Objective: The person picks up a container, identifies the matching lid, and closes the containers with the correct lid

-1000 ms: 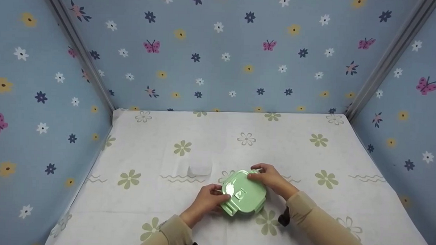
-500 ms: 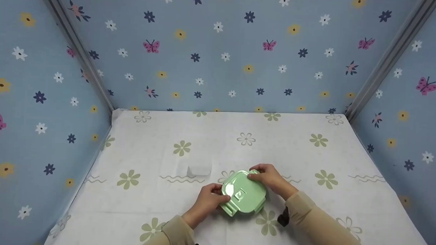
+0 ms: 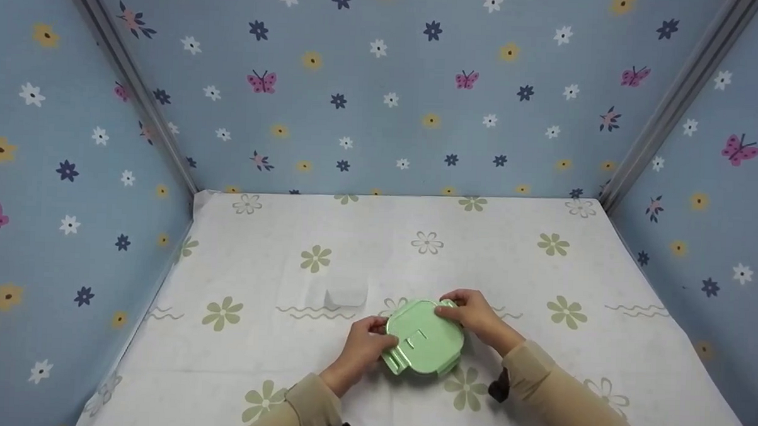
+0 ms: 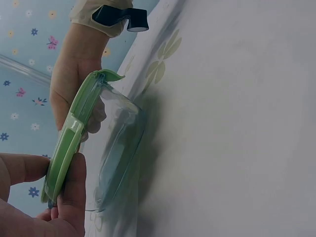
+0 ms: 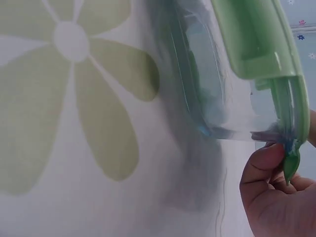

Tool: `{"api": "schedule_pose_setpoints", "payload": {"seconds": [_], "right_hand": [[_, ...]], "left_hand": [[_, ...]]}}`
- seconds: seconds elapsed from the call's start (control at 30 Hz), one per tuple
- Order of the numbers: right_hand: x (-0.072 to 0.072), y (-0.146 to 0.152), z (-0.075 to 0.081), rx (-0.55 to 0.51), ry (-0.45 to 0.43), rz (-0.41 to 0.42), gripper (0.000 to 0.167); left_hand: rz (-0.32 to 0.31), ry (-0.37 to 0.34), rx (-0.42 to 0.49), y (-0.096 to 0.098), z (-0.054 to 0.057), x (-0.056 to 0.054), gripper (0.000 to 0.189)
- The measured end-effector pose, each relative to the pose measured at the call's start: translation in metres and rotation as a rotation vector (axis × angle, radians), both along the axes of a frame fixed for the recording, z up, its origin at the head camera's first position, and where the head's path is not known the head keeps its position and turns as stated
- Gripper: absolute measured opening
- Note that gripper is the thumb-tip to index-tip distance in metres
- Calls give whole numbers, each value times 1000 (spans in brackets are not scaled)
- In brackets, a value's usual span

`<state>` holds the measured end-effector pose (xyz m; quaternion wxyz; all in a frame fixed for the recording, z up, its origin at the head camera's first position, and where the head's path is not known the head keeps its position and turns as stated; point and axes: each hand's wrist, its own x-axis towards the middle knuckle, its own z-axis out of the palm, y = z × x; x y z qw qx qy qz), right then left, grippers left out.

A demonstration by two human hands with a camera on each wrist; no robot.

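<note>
A clear glass food container with a pale green clip lid (image 3: 428, 341) is held between both hands, low over the white tablecloth. My left hand (image 3: 361, 351) grips its left side. In the left wrist view the left thumb and fingers (image 4: 74, 190) pinch the lid's rim, and the glass body (image 4: 121, 148) shows beneath. My right hand (image 3: 476, 314) holds the far right corner, thumb on top of the lid. In the right wrist view the right hand's fingers (image 5: 264, 165) are at a flap (image 5: 291, 165) that hangs down from the lid.
A small whitish, see-through thing (image 3: 346, 294) lies behind and left of the container. The flower-printed tablecloth (image 3: 497, 267) ends at blue patterned walls (image 3: 382, 112) at the back and sides, with grey posts (image 3: 666, 116) in the corners.
The container has tilted slightly, and the bright glare on its lid is gone. My right hand has shifted a little right and nearer; the left has moved slightly up. Both keep their hold.
</note>
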<state>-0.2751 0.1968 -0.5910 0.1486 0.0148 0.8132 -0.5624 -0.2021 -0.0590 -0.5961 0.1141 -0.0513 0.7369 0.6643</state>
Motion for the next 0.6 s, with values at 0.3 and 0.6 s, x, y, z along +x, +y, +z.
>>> {"api": "schedule_pose_setpoints", "payload": {"seconds": [0.3, 0.6], "right_hand": [[9, 7, 5, -68, -38, 4, 26], [13, 11, 5, -125, -112, 26, 27]], "left_hand": [[12, 6, -26, 4, 5, -12, 55], [13, 50, -62, 3, 6, -24, 47]]}}
